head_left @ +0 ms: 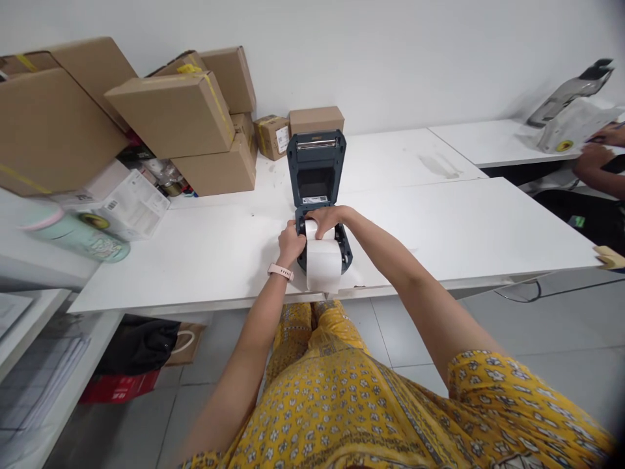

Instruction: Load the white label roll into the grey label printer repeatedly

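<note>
One curled left hand point(291, 245), grip unclear, touches your printer point(317, 184). Your right hand point(326, 217) spreads across the paper roll point(329, 233).

We see white tables point(415, 228) set edge to edge, seams showing between their tops. Near the front edge we have a dark printer point(316, 182), its lid raised — and behind it, by the wall, a low cardboard box point(316, 121) beside a smaller taped one point(272, 137). To its left we find stacked cartons point(215, 172), a white box point(129, 205) and a mint-green bottle point(78, 236); far right, a see-through bottle point(559, 101) and a white package point(564, 127).
</note>
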`<move>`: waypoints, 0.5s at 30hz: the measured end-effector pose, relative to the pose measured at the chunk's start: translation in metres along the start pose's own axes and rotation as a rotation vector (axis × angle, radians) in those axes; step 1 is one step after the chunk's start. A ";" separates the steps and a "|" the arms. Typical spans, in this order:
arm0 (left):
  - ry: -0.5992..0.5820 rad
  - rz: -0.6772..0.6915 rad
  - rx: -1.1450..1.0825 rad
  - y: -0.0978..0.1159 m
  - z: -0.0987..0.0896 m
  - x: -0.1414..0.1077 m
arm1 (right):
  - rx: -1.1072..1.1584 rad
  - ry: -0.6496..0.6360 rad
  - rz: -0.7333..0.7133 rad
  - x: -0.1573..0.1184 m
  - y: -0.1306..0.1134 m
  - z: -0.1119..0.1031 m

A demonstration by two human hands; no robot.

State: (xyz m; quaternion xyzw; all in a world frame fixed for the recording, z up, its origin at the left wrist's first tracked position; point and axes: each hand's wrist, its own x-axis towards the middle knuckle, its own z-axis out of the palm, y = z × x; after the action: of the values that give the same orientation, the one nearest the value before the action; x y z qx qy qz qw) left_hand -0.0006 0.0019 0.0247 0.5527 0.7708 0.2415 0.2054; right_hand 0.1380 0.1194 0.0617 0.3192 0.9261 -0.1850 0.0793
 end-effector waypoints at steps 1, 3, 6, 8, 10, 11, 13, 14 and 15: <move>0.005 0.001 -0.010 -0.001 0.000 0.000 | 0.027 -0.008 -0.002 -0.001 0.000 -0.001; 0.015 0.004 -0.038 -0.003 0.001 0.001 | 0.092 -0.033 -0.028 -0.007 0.001 -0.006; 0.036 0.011 -0.070 -0.006 0.002 0.001 | 0.187 0.058 -0.153 -0.034 0.008 -0.021; 0.048 0.013 -0.069 -0.007 0.002 0.001 | 0.288 0.169 -0.238 -0.063 0.016 -0.034; 0.050 0.010 -0.059 -0.007 0.002 0.000 | 0.422 0.285 -0.270 -0.100 0.024 -0.046; 0.045 0.008 -0.058 -0.006 0.002 0.000 | 0.494 0.342 -0.250 -0.120 0.029 -0.050; 0.040 0.004 -0.065 -0.006 0.003 -0.001 | 0.631 0.467 -0.152 -0.161 0.038 -0.054; 0.041 0.000 -0.071 -0.006 0.003 -0.002 | 0.679 0.535 -0.089 -0.181 0.044 -0.053; 0.044 -0.001 -0.077 -0.006 0.003 -0.002 | 0.711 0.601 -0.026 -0.201 0.050 -0.050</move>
State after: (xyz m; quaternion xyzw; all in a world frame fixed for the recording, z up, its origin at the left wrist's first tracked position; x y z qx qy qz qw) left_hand -0.0024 -0.0012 0.0189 0.5384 0.7656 0.2830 0.2095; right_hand 0.3245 0.0625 0.1465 0.3545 0.7911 -0.3911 -0.3090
